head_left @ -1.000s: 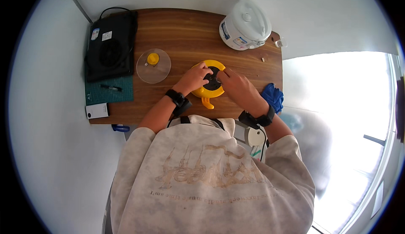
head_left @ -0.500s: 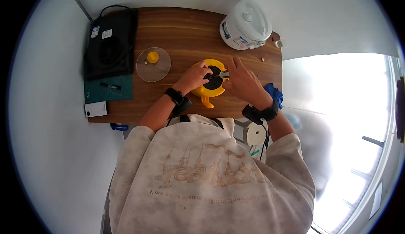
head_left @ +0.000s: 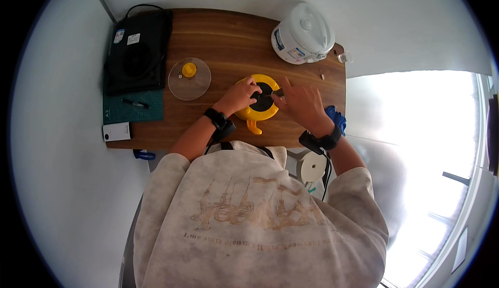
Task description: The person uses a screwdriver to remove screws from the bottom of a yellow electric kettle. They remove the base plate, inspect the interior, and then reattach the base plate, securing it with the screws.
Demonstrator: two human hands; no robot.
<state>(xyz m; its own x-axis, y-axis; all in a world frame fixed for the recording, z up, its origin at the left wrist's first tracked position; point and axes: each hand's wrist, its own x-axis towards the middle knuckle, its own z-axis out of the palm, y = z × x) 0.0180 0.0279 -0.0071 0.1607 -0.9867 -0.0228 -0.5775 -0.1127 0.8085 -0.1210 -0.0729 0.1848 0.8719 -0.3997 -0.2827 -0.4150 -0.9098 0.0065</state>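
A round yellow pot (head_left: 262, 115) stands in front of me with its black base (head_left: 266, 102) facing up and its yellow handle (head_left: 254, 127) pointing toward me. My left hand (head_left: 239, 96) rests over its left side, thumb and fingers pinched together on the black base; what lies between them is too small to make out. From the right, my right hand (head_left: 303, 103) grips a screwdriver (head_left: 278, 92) with a dark handle. Its thin shaft points left toward the left fingertips.
On the left are a clear round lid (head_left: 182, 88) with a yellow knob, a black appliance (head_left: 138, 54), a green cutting mat (head_left: 150, 109), a pen and a white box (head_left: 117, 131). A white rice cooker (head_left: 302, 33) stands at the back right; blue cloth (head_left: 335, 116) hangs by the right edge.
The screwdriver's handle has turned in my right hand, and its shiny side shows less. The right fingers have shifted slightly; my left hand stays in place.
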